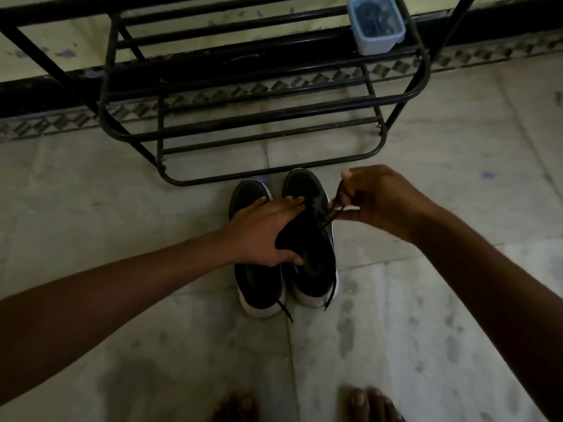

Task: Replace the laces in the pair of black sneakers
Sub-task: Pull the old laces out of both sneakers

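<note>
The pair of black mesh sneakers with white soles stands side by side on the pale tiled floor (122, 208), toes just short of the black tubular metal shoe rack (243, 175). Work is on the sneaker nearer the right hand (310, 278); the other sneaker (259, 287) waits beside it, touching, a lace end trailing off its heel.

The left hand (265, 233) lies across the worked shoe, fingers straight and close together over the eyelet area, thumb at the collar, pressing the shoe down. The right hand (374, 202) pinches the thin black lace (326, 220) between curled fingers and thumb and draws it up and sideways, taut, from the upper eyelets.

This reads as the unlacing step (the light is too dim to count how many eyelets are freed). Next, the lace likely needs pulling clear row by row while the shoe is held steady.

A pale blue plastic tub (376, 28) sits on the rack; its dark contents cannot be made out.
</note>
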